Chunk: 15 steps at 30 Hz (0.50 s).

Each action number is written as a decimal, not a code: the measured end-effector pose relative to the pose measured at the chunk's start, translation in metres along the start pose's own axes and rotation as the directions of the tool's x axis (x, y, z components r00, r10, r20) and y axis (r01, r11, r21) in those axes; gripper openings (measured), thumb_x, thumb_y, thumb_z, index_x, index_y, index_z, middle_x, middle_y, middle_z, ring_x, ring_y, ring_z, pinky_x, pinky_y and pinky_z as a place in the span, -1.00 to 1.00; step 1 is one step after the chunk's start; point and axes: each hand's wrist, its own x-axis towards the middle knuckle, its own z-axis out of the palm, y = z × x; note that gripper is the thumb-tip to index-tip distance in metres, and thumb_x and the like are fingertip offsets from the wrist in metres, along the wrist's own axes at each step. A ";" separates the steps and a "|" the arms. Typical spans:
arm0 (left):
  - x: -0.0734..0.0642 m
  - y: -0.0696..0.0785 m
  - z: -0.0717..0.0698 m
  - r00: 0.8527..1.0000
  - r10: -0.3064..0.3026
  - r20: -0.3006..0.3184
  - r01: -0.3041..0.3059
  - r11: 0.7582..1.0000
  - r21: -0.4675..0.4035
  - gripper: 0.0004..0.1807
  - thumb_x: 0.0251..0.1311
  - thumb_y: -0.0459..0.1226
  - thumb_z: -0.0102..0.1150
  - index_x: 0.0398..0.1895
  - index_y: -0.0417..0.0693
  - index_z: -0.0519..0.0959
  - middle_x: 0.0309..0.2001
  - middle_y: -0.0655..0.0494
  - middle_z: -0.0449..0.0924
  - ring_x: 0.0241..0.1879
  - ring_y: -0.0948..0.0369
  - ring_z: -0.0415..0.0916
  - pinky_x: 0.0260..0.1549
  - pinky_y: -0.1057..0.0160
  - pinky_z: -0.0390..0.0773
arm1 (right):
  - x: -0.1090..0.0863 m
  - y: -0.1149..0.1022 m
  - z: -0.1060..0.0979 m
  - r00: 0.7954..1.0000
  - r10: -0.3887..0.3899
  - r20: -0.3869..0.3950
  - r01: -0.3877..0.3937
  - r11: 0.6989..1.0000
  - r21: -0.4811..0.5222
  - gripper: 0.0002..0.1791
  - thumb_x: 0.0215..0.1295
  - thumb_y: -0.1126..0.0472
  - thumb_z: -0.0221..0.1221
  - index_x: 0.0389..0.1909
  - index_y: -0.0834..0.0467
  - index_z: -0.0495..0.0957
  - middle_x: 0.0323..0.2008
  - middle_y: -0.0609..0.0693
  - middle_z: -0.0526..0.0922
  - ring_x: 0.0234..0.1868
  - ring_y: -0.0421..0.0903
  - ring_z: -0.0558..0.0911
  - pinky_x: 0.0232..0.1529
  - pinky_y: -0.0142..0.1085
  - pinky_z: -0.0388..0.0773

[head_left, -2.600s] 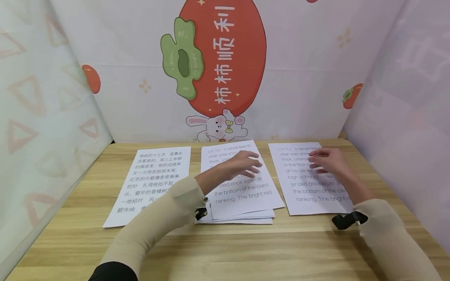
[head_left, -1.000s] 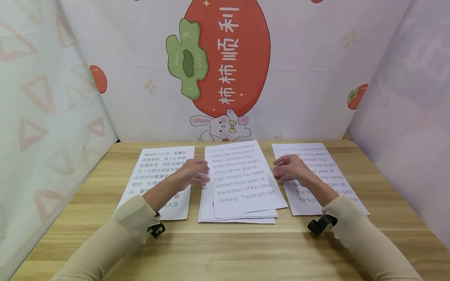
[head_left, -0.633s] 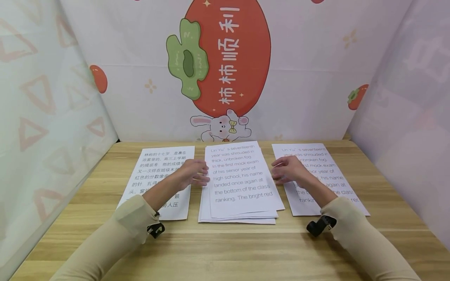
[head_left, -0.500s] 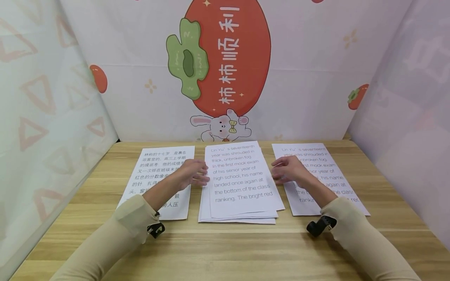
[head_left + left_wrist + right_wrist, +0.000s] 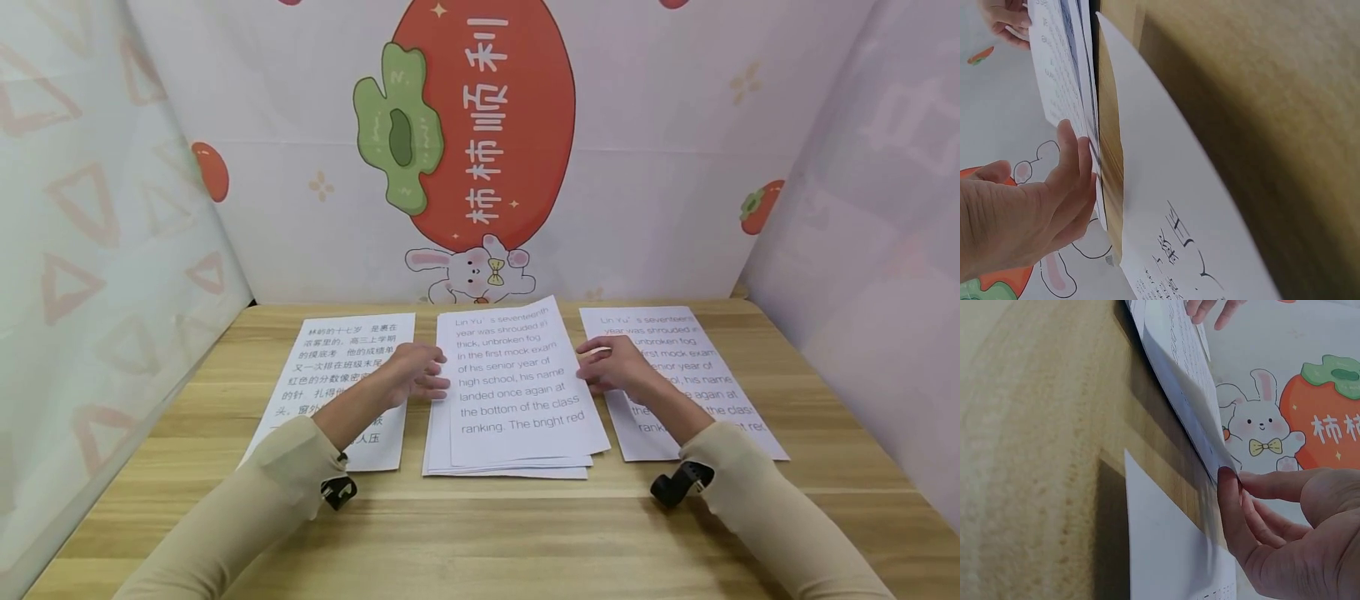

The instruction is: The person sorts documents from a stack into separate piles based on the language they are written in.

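In the middle of the table lies a pile of printed paper sheets point(image 5: 510, 465); its top sheet point(image 5: 517, 367) carries English text and sits slightly askew. My right hand point(image 5: 617, 367) pinches the top sheet's right edge between thumb and fingers; in the right wrist view that edge is lifted and bowed above the pile. At the pile's left edge is my left hand point(image 5: 414, 373). Its fingers point(image 5: 1069, 156) are extended, the tips right at the sheets' side in the left wrist view.
A sheet with Chinese text point(image 5: 352, 342) lies on the left, partly under my left forearm. On the right lies another English sheet point(image 5: 705, 392), overlapped by my right hand. A printed cloth backdrop point(image 5: 652, 225) stands behind the wooden table point(image 5: 495, 542).
Both hands have moved left from earlier, to either side of the middle pile. The right hand has taken hold of the top sheet's right edge, and that sheet has shifted slightly and lifted.
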 end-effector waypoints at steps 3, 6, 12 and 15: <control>0.001 0.000 -0.001 1.000 -0.005 -0.004 0.005 1.000 -0.002 -0.52 0.46 -0.33 0.03 0.35 -0.42 0.37 0.28 -0.40 0.37 0.14 -0.19 0.62 -0.01 0.08 0.76 | 0.001 0.001 0.000 1.000 0.005 0.015 -0.006 1.000 0.023 -0.44 0.29 0.49 0.31 0.30 0.39 0.44 -0.18 0.11 0.66 -0.31 -0.17 0.67 -0.30 -0.33 0.76; 0.002 0.000 0.000 1.000 -0.014 -0.014 0.015 1.000 0.001 -0.53 0.46 -0.32 0.05 0.34 -0.39 0.38 0.24 -0.36 0.42 0.07 -0.13 0.65 -0.03 0.10 0.77 | 0.001 0.002 -0.001 0.999 0.004 0.032 -0.006 0.998 0.057 -0.45 0.29 0.50 0.29 0.30 0.39 0.44 -0.21 0.07 0.64 -0.33 -0.18 0.66 -0.30 -0.34 0.76; 0.004 0.000 -0.001 1.000 -0.007 -0.029 0.007 1.000 0.015 -0.55 0.44 -0.31 0.08 0.31 -0.36 0.42 0.13 -0.26 0.48 -0.11 0.03 0.61 -0.06 0.14 0.78 | -0.001 0.003 -0.004 0.996 -0.050 0.076 0.042 0.993 0.106 -0.47 0.31 0.52 0.27 0.29 0.41 0.43 -0.25 0.00 0.62 -0.31 -0.20 0.66 -0.28 -0.34 0.75; 0.004 -0.001 -0.001 0.999 0.004 -0.033 -0.003 1.000 0.025 -0.56 0.44 -0.31 0.08 0.30 -0.35 0.43 0.10 -0.22 0.49 -0.15 0.07 0.59 -0.07 0.16 0.77 | -0.004 0.002 -0.006 0.992 -0.085 0.095 0.074 0.991 0.112 -0.48 0.32 0.50 0.26 0.29 0.42 0.41 -0.23 -0.02 0.62 -0.28 -0.19 0.65 -0.26 -0.34 0.73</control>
